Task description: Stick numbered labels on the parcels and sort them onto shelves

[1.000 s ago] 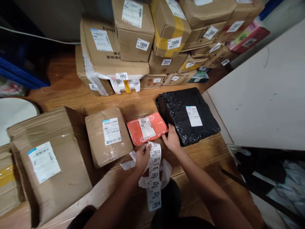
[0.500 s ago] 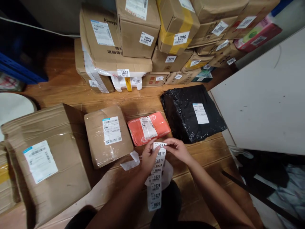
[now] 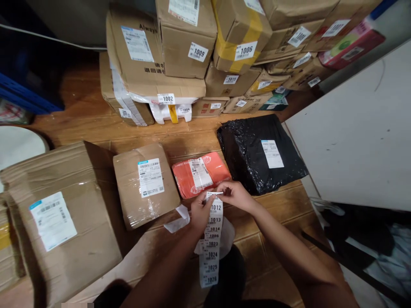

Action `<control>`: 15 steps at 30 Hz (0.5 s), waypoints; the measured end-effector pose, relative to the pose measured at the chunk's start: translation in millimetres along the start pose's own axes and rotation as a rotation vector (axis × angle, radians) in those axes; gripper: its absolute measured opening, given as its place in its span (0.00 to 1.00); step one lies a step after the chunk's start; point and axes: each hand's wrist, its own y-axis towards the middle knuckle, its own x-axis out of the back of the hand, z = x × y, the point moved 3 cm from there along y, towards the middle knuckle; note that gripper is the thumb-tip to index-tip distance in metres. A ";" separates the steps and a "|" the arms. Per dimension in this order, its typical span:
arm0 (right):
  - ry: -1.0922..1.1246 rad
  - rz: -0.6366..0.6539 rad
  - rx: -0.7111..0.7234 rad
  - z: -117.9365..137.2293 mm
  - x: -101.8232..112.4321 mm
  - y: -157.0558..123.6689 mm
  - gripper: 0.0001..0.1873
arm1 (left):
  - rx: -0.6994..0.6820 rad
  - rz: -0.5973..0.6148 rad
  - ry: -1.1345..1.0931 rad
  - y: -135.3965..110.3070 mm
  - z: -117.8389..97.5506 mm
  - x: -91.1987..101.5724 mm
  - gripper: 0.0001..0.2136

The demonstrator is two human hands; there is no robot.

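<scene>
My left hand (image 3: 199,210) grips a long strip of numbered stickers (image 3: 212,239) that hangs down toward me, printed 1012 to 1026. My right hand (image 3: 233,194) pinches the top sticker at the strip's upper end and peels it back. Both hands hover just in front of a small orange-red parcel (image 3: 201,173) on the wooden floor. To its left lies a brown taped box (image 3: 145,183), to its right a black plastic-wrapped parcel (image 3: 260,153). Each of the three carries a white shipping label.
A big flattened-looking carton (image 3: 61,218) lies at the left. Stacked numbered boxes (image 3: 192,47) fill the back, tagged 1002, 1009, 1006 and others. A white panel (image 3: 359,128) stands at the right, with dark clutter below it. Loose backing paper (image 3: 176,220) curls by my left hand.
My right hand left the orange-red parcel's near edge and came to the top of the strip, where it now peels back the sticker 1011. The left hand kept hold of the strip.
</scene>
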 end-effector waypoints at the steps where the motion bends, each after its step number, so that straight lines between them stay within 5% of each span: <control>1: 0.004 0.009 -0.017 0.6 -0.8 2.6 0.10 | 0.003 -0.006 0.008 0.5 -0.1 0.4 0.14; 5: -0.004 0.125 -0.074 0.7 -7.9 8.5 0.10 | 0.000 -0.045 0.060 3.2 -0.1 2.9 0.20; 8: -0.180 0.119 -0.027 10.2 6.5 8.0 0.06 | 0.091 0.034 0.052 3.9 2.9 0.3 0.18; 12: -0.516 -0.218 0.120 39.3 75.2 8.0 0.08 | 0.066 0.318 0.240 -9.2 -5.8 -2.1 0.15; 15: -0.772 -0.128 0.152 48.4 109.1 21.7 0.10 | -0.109 0.663 0.502 -34.8 -28.7 11.5 0.15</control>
